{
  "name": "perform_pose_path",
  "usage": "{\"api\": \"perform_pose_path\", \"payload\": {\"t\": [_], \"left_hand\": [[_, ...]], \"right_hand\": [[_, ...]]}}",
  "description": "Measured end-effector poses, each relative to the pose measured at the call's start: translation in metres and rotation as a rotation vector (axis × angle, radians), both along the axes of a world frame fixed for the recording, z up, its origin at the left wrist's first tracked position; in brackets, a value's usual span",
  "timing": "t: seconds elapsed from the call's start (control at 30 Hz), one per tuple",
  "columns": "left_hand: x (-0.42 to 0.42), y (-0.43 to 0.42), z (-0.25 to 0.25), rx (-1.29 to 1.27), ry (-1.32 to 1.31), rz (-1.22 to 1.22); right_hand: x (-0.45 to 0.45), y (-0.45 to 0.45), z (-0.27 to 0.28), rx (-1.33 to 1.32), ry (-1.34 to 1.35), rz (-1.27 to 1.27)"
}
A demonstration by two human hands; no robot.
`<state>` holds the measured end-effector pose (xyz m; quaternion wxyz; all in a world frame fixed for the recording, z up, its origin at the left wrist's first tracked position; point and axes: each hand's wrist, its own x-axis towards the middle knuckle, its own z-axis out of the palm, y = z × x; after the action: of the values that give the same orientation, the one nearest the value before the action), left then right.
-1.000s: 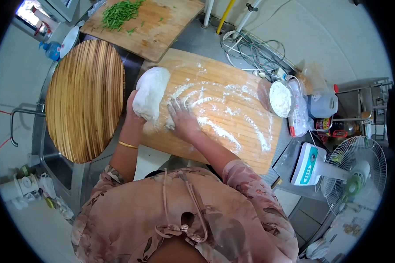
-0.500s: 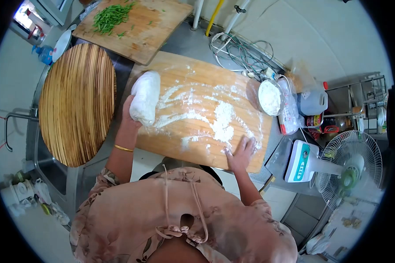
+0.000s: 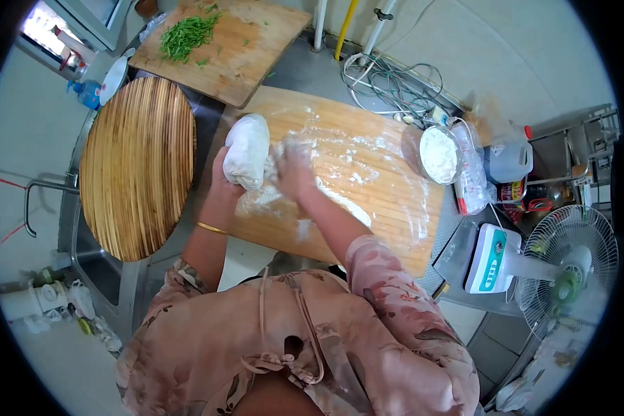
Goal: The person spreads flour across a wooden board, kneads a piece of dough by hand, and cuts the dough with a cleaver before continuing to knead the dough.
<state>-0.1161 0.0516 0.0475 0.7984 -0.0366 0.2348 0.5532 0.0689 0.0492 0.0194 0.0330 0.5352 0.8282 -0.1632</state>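
Note:
A thick, smooth roll of white dough (image 3: 248,152) is in my left hand (image 3: 227,173), whose fingers are wrapped round its near left side. The dough is at the left end of a large wooden board (image 3: 395,215). Just right of the dough, my right hand (image 3: 293,168) is low over the floured wood, its fingers smeared by motion. White flour (image 3: 357,173) lies in streaks and patches across the board. My right forearm hides part of the flour nearer to me.
A glass bowl of flour (image 3: 439,156) stands at the board's right end. Behind, chopped greens (image 3: 189,36) lie on another cutting board (image 3: 243,69). A round slatted wooden board (image 3: 139,166) covers part of the sink at left. A kitchen scale (image 3: 491,258) and a fan (image 3: 568,270) are at right.
My right hand has swept left across the board from its near right edge to beside the dough, spreading the flour heap. My left hand still holds the dough. The view has shifted slightly.

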Motion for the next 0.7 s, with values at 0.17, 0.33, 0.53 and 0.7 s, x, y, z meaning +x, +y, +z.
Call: {"api": "perform_pose_path", "payload": {"t": [0.17, 0.33, 0.53, 0.7], "left_hand": [[0.005, 0.001, 0.004, 0.041, 0.027, -0.048], [0.054, -0.011, 0.034, 0.128, 0.377, -0.14], [0.146, -0.041, 0.051, 0.334, 1.051, -0.291], [0.196, -0.093, 0.035, 0.867, 1.813, -0.461]], "right_hand": [[0.007, -0.054, 0.015, -0.075, 0.125, 0.066], [0.108, -0.068, 0.017, 0.039, 0.03, -0.187], [0.178, -0.071, 0.003, -0.044, 0.843, -0.671], [0.139, -0.062, 0.068, -0.505, 1.686, -1.192]]}}
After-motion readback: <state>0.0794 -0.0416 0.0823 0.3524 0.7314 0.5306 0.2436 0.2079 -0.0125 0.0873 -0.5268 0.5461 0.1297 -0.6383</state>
